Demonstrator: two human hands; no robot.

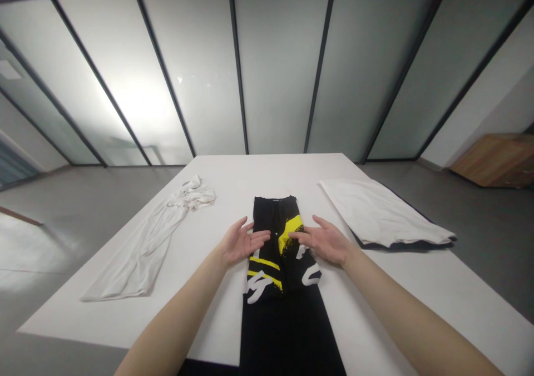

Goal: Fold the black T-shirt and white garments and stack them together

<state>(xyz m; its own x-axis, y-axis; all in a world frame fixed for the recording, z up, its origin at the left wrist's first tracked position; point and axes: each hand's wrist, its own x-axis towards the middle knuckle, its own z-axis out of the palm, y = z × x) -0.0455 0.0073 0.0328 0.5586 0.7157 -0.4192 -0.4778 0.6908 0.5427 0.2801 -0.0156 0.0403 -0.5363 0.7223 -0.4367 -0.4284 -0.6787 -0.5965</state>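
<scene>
Black pants (273, 220) with yellow and white print lie lengthwise on the white table, the waistband at the far end. Plain black fabric (287, 331) runs from the printed part toward me; whether it is the same garment I cannot tell. My left hand (244, 241) is open beside the left edge of the print, palm turned up and fingers reaching over the pants. On the opposite side, my right hand (323, 240) is also open, its fingertips over the yellow patch. Neither hand grips any fabric, and whether the fingertips touch it is unclear.
A crumpled white garment (154, 248) stretches along the left of the white table (267, 170). Folded white cloth with a dark layer beneath (384, 212) lies at the right. Frosted glass panels (279, 64) stand behind the table, and a wooden cabinet (496, 156) is at far right.
</scene>
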